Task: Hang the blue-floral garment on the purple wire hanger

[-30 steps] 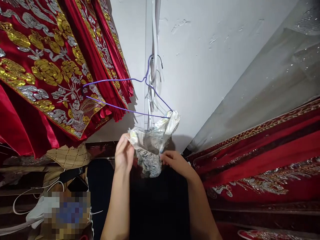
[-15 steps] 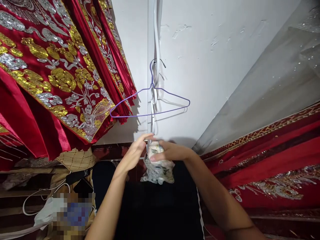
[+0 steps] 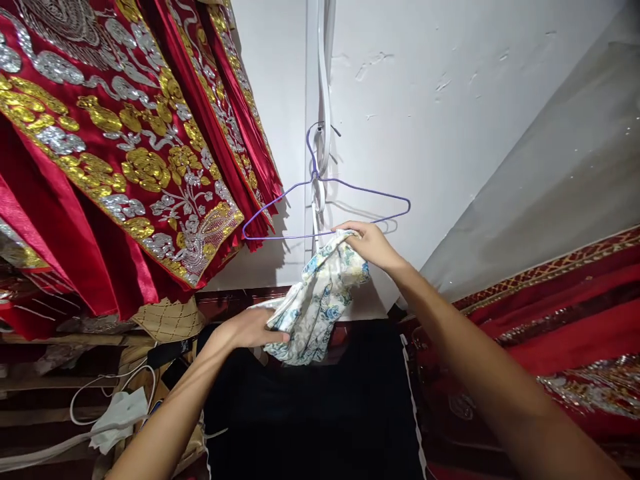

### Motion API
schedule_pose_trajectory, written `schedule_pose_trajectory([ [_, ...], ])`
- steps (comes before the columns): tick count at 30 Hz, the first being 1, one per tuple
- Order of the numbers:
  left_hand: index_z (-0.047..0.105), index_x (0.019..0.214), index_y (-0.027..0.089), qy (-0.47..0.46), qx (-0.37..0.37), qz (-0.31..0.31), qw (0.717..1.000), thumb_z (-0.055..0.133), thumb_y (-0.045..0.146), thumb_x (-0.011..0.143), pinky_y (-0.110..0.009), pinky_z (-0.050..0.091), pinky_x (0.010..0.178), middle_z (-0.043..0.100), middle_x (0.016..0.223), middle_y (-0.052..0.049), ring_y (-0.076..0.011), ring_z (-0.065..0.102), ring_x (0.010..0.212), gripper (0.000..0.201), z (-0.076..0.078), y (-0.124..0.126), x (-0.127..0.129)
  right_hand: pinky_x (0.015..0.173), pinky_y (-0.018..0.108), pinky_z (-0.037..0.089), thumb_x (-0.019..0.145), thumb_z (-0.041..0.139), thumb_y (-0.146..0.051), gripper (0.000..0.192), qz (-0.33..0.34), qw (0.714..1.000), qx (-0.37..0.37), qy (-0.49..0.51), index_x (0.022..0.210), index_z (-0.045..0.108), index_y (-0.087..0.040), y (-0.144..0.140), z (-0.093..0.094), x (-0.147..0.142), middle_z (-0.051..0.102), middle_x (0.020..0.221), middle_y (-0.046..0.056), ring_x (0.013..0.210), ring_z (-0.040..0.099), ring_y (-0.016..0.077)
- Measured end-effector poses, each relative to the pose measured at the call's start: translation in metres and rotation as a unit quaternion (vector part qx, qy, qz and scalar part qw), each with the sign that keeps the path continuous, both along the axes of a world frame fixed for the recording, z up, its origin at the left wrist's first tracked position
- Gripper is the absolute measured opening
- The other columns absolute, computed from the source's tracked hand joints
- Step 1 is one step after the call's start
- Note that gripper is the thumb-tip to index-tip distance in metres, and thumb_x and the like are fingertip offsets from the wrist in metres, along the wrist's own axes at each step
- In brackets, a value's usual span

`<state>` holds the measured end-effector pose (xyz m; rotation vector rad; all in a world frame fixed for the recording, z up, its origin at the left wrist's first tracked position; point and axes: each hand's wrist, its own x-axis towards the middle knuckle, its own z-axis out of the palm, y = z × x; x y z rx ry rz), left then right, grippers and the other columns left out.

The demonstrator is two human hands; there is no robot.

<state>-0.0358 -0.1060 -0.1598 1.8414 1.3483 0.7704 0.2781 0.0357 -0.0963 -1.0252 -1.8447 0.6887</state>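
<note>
- My left hand [image 3: 253, 329] grips the flowered cloth [image 3: 325, 300] at its near left side.
- My right hand [image 3: 371, 245] pinches its far end, by the purple hanger [image 3: 285, 237].

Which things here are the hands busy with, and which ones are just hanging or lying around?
Busy with:
- floral cloth, held by the left hand and right hand
- purple wire hanger, right by the right hand

Just around:
- red garment with gold and silver embroidery
- pale sparkly fabric
- tan quilted item
</note>
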Motion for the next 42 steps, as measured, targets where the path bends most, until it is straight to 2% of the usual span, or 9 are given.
schedule_pose_trajectory([
  [4,0.075,0.097,0.024,0.140,0.075,0.026,0.987,0.064,0.049,0.086,-0.032,0.049,0.072,0.075,0.088,-0.006,-0.0268,0.069,0.076,0.029,0.019,0.010,-0.015,0.080,0.033,0.051,0.077,0.059,-0.023,0.026,-0.031,0.999,-0.001,0.021,0.092,0.078,-0.017,-0.001,0.008,0.020,0.077,0.095,0.007,0.091,0.070,0.0239],
  [9,0.070,0.107,0.021,0.133,0.224,0.093,0.961,0.056,0.039,0.092,-0.037,0.046,0.096,0.072,0.115,-0.011,-0.0289,0.066,0.107,0.027,0.059,0.032,-0.020,0.063,0.028,0.043,0.076,0.057,-0.022,0.026,-0.014,0.999,-0.011,-0.033,0.089,0.078,-0.015,-0.013,0.028,0.028,0.075,0.086,0.006,0.074,0.064,0.0191],
  [12,0.070,0.101,0.019,0.154,0.200,0.132,0.958,0.053,0.038,0.090,-0.038,0.047,0.094,0.073,0.111,-0.011,-0.0293,0.066,0.104,0.027,0.066,0.046,-0.020,0.060,0.027,0.039,0.079,0.057,-0.024,0.026,-0.003,0.999,-0.016,-0.049,0.090,0.079,-0.016,-0.018,0.030,0.026,0.075,0.086,0.005,0.067,0.058,0.0162],
  [17,0.070,0.082,0.018,0.228,0.082,0.109,0.964,0.057,0.041,0.084,-0.037,0.052,0.078,0.073,0.086,-0.010,-0.0281,0.067,0.080,0.027,0.061,0.066,-0.020,0.058,0.027,0.036,0.079,0.057,-0.025,0.025,-0.019,0.999,-0.014,-0.036,0.090,0.078,-0.015,-0.021,0.024,0.026,0.074,0.085,0.006,0.063,0.054,0.0145],
  [24,0.075,0.092,0.019,0.129,0.264,0.151,0.944,0.059,0.031,0.084,-0.037,0.046,0.103,0.070,0.124,-0.009,-0.0296,0.065,0.115,0.022,0.070,0.046,-0.018,0.060,0.026,0.037,0.076,0.056,-0.020,0.027,-0.022,0.999,-0.031,-0.023,0.091,0.078,-0.017,-0.019,0.014,0.024,0.074,0.085,0.004,0.066,0.057,0.0153],
  [33,0.059,0.066,0.020,0.134,0.282,0.138,0.940,0.063,0.028,0.082,-0.037,0.047,0.100,0.070,0.126,-0.007,-0.0296,0.065,0.115,0.018,0.094,0.001,-0.024,0.055,0.026,0.035,0.072,0.052,-0.018,0.034,-0.041,0.998,-0.040,-0.030,0.095,0.077,-0.015,-0.021,0.012,0.019,0.072,0.081,0.004,0.060,0.053,0.0135],
  [38,0.051,0.070,0.020,0.097,0.360,0.108,0.922,0.058,0.026,0.087,-0.035,0.047,0.096,0.069,0.117,-0.007,-0.0243,0.063,0.108,0.019,0.121,0.020,-0.008,0.064,0.028,0.042,0.077,0.058,-0.024,0.022,0.000,0.998,-0.066,-0.014,0.085,0.076,-0.016,-0.029,0.015,0.009,0.073,0.085,0.006,0.072,0.060,0.0179],
  [40,0.058,0.083,0.020,0.091,0.364,0.094,0.922,0.058,0.026,0.087,-0.033,0.049,0.090,0.070,0.108,-0.006,-0.0219,0.064,0.098,0.007,0.133,0.037,0.002,0.072,0.031,0.046,0.080,0.061,-0.030,0.019,0.015,0.998,-0.064,-0.003,0.083,0.076,-0.017,-0.034,0.016,0.005,0.074,0.089,0.006,0.082,0.064,0.0213],
  [42,0.063,0.108,0.020,0.087,0.358,0.088,0.925,0.059,0.025,0.087,-0.032,0.049,0.084,0.071,0.103,-0.006,-0.0203,0.065,0.090,0.022,0.141,0.053,0.010,0.080,0.033,0.048,0.081,0.062,-0.032,0.019,0.024,0.998,-0.056,0.004,0.084,0.074,-0.018,-0.039,0.015,0.004,0.074,0.092,0.006,0.090,0.066,0.0235],
])
